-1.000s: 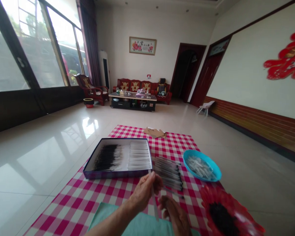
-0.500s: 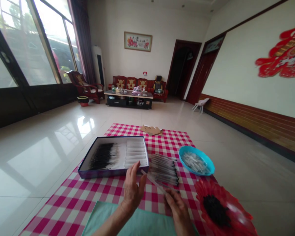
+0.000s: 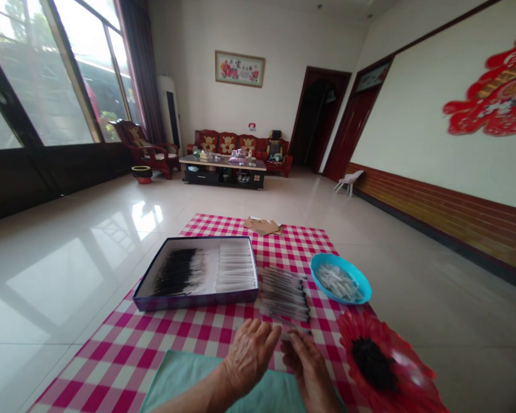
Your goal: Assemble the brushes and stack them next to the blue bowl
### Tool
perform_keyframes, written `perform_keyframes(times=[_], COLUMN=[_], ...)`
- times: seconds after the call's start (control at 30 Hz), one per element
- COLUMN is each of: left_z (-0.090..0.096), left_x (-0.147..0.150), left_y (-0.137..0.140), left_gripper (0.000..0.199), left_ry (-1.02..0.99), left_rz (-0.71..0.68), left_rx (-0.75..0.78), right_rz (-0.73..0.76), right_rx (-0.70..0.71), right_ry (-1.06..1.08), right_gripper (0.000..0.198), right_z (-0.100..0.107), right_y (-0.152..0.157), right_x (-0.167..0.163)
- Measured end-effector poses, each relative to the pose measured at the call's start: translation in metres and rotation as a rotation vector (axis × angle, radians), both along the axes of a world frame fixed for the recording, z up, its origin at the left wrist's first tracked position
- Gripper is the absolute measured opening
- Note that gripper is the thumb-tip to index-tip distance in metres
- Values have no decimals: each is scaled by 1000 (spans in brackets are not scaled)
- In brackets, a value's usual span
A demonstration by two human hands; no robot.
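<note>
Just above the mint-green cloth (image 3: 184, 378), my left hand (image 3: 251, 353) is closed, its fingers curled and knuckles up. My right hand (image 3: 307, 364) faces it, with thumb and fingers pinched together. Between them is a thin translucent pen-like tube (image 3: 286, 337), mostly hidden by the fingers. Directly beyond the hands lies a row of similar clear tubes with black ends (image 3: 284, 292). To the left, a shallow dark-blue box (image 3: 198, 299) holds black thin sticks (image 3: 176, 272) on one side and white translucent tubes (image 3: 234, 267) on the other.
A blue bowl (image 3: 367, 287) of small clear pieces (image 3: 337, 281) stands right. Nearer, a red petal-edged dish (image 3: 413, 367) holds small black parts (image 3: 372, 361). Brown cardboard pieces (image 3: 262, 225) lie at the far end of the checked tablecloth (image 3: 98, 355). Beyond stands a low table (image 3: 223, 166).
My left hand, with fingers spread near the tube's far end before, has come down and right and closed on it beside my right hand. The tube is now mostly covered.
</note>
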State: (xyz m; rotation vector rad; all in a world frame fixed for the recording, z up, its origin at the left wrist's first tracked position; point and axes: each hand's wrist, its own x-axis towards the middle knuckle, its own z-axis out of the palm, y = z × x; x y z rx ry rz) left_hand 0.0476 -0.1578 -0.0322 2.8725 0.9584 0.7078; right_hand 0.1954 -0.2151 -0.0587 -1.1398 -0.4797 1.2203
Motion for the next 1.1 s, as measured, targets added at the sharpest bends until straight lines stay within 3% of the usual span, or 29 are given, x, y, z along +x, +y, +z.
perform_keyframes(times=[0.1,0.17,0.23,0.33,0.4,0.5,0.6,0.7,0.8,0.87,1.0,1.1], left_z=[-3,-4,-3,-4,-6,-8,-12,-20,-29,-35,-43,-45], left_x=[0,-2,-6,-16,-21,-23,-22,-22,-22,-22,-22,-23], left_y=[0,1,6,15,20,20,16,12,12,12,14,13], left_gripper=[19,24,32,40,40,38,34,28,25,24,22,22], left_ry=[-62,-136,-220,-322,-375,-379,-277,-144,-92,-105,-142,-151], left_rz=[-2,-2,-16,-65,-81,-52,52,137,137,123,95,85], left_rx=[-75,-229,-529,-1107,-1271,-1139,-793,-482,-379,-337,-266,-235], right_rz=[-2,17,48,78,59,10,-37,-100,-221,-261,-316,-359], right_rx=[21,45,81,148,188,182,104,71,5,-33,-122,-165], right_ry=[-78,-204,-356,-486,-478,-435,-467,-647,-869,-897,-906,-900], right_gripper=[32,31,29,27,27,29,35,35,33,31,22,28], right_z=[7,16,26,38,41,40,42,55,72,80,80,77], right_y=[0,-2,-5,-9,-10,-6,5,23,51,71,104,114], right_x=[0,6,16,35,42,42,45,70,111,138,174,184])
